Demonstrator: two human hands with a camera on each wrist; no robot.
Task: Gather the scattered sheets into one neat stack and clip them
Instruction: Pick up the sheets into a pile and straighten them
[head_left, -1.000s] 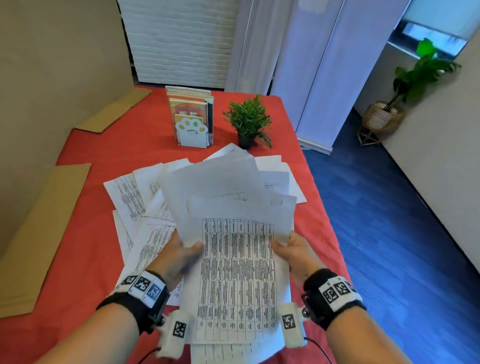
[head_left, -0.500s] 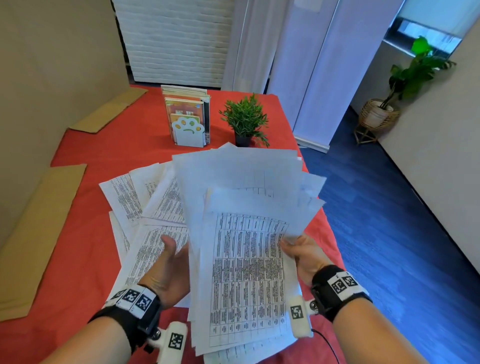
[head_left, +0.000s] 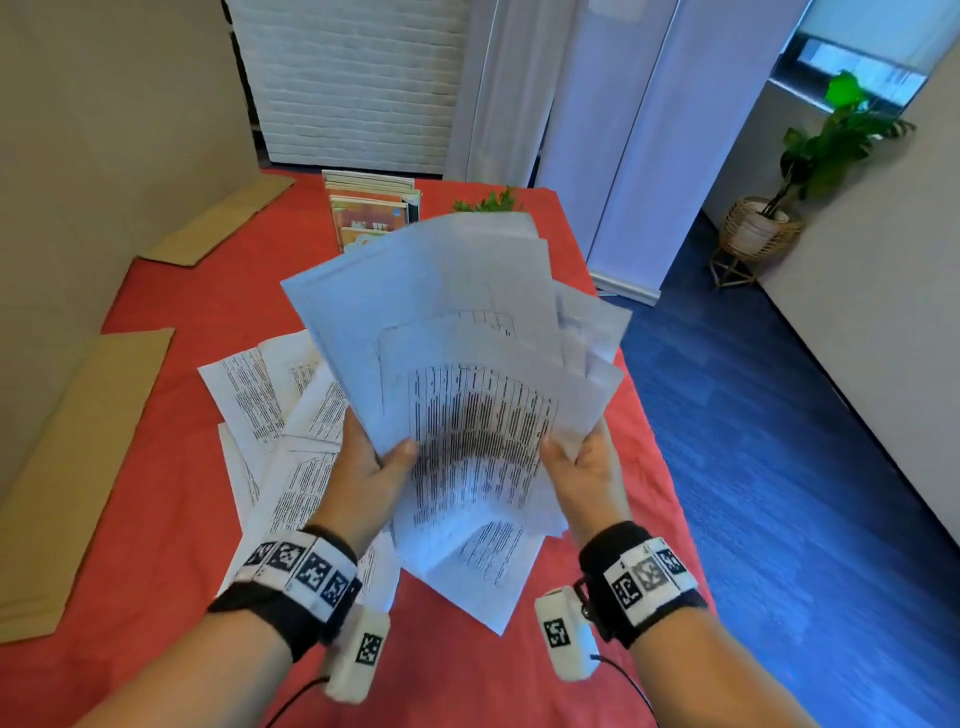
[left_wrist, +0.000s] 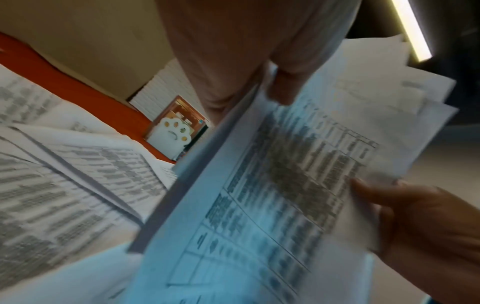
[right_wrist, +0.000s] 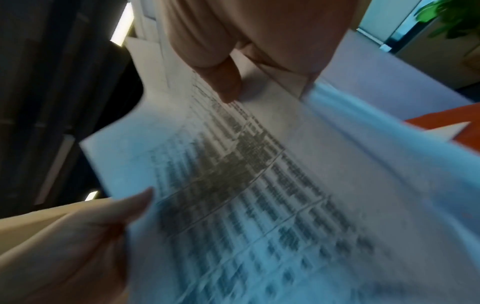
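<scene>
While thumbs pinch—both hands on sheets.

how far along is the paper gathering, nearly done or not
Roughly midway. Done: a bundle of sheets is off the red table. In hand: left hand and right hand grip it, still fanned. Left: loose sheets to collect, squaring, clipping; no clip visible.
</scene>
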